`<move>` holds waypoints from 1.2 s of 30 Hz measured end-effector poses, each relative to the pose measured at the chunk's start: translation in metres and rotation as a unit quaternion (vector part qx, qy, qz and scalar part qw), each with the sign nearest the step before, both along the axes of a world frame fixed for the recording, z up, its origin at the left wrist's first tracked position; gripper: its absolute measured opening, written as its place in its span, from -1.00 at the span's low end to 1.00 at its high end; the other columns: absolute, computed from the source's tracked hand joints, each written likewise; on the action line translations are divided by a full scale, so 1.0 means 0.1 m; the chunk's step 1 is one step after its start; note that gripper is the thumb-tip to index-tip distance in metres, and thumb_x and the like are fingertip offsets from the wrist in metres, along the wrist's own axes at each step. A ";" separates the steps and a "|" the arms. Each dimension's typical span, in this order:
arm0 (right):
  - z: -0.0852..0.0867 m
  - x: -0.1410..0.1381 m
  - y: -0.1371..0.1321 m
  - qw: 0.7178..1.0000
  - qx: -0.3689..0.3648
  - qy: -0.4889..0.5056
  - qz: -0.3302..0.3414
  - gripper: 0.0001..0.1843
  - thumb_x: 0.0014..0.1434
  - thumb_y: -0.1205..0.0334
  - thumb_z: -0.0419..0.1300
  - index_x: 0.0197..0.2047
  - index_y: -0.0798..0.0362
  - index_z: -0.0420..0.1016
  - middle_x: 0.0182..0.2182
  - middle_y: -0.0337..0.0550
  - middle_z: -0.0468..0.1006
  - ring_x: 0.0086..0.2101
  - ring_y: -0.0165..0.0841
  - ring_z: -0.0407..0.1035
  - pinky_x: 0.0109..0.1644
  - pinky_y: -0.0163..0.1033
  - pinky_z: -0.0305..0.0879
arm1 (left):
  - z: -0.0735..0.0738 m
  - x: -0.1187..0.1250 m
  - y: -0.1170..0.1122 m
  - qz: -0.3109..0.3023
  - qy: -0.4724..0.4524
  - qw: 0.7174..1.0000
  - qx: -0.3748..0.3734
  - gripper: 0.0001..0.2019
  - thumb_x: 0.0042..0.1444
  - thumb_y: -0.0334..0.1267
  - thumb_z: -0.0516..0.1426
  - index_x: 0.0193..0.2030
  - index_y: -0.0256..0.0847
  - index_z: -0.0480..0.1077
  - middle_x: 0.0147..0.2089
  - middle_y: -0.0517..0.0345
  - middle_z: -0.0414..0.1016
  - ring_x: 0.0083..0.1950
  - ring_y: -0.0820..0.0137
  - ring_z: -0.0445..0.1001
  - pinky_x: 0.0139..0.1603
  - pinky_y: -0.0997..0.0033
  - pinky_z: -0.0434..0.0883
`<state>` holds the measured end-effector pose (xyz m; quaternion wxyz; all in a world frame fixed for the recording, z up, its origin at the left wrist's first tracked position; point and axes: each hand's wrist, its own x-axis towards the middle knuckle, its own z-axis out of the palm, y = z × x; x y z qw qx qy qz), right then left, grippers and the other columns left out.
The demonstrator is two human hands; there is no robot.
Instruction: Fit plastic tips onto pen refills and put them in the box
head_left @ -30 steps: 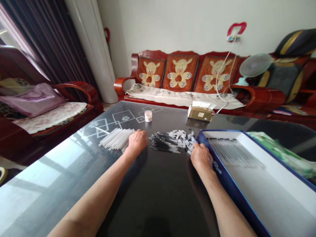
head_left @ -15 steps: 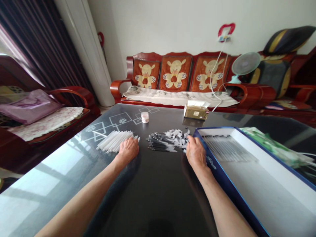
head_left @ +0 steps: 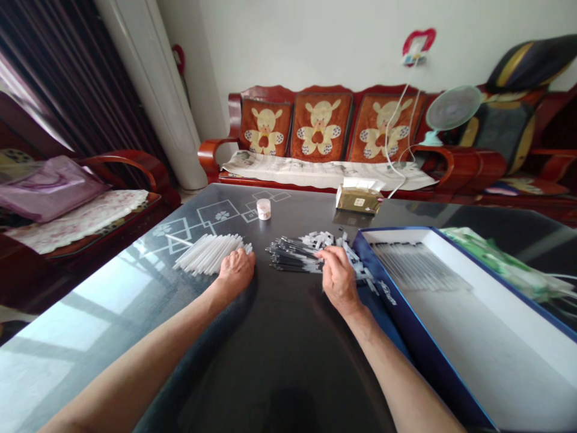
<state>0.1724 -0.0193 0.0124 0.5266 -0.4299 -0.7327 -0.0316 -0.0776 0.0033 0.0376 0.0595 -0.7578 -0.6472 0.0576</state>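
My left hand [head_left: 237, 270] rests on the dark glass table at the right end of a pile of white plastic tubes [head_left: 206, 252], fingers curled on the tubes; what they grip is hidden. My right hand [head_left: 337, 278] lies over the edge of a heap of black pen refills [head_left: 291, 255] and small clear caps [head_left: 331, 242], its fingers bent and pinching at the refills. Right of that hand stands a wide blue-rimmed box [head_left: 406, 313] with a row of finished clear pens [head_left: 417, 264] in its far end.
A small white jar [head_left: 264, 208] and a tissue box [head_left: 358, 198] stand farther back on the table [head_left: 279, 361]. Green plastic packaging [head_left: 500, 264] lies beyond the box. A red wooden sofa [head_left: 324, 135], a fan [head_left: 448, 111] and an armchair [head_left: 90, 204] surround the table.
My right hand has moved left from the box's corner onto the refill heap. My left hand has stayed at the tubes. The camera view has shifted slightly.
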 end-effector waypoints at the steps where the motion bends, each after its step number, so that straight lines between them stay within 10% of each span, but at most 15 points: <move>1: -0.01 -0.04 -0.01 1.000 -0.005 0.010 0.020 -0.63 0.19 0.54 -0.10 -0.10 0.05 0.42 -0.18 -0.06 0.37 -0.19 -0.33 0.36 -0.06 -0.18 0.36 | 0.01 -0.02 0.01 -0.008 -0.007 1.000 -0.012 -0.67 0.20 -0.46 -0.12 -0.09 -0.29 0.44 -0.13 -0.18 0.45 -0.08 0.13 0.48 -0.17 0.23 0.42; 23: -0.14 -0.27 -0.16 0.986 -0.080 -0.001 0.145 -0.73 0.26 0.36 0.05 -0.04 -0.03 0.47 -0.19 -0.10 0.45 -0.16 -0.34 0.42 -0.03 -0.21 0.41 | 0.08 -0.29 0.15 -0.436 -0.019 0.900 0.019 -0.72 0.28 -0.42 -0.11 -0.14 -0.21 0.43 0.11 -0.02 0.37 -0.02 0.32 0.39 0.02 0.32 0.38; 36: -0.21 -0.19 -0.02 0.924 -0.180 0.333 0.056 -0.79 0.23 0.08 0.10 -0.14 0.00 0.26 -0.27 -0.12 0.53 -0.34 -0.33 0.50 -0.27 -0.21 0.47 | -0.21 0.48 -0.03 -0.316 -0.263 0.903 0.126 -0.75 0.21 -0.40 -0.07 -0.04 -0.25 0.34 -0.20 0.03 0.46 -0.12 0.34 0.46 -0.04 0.37 0.41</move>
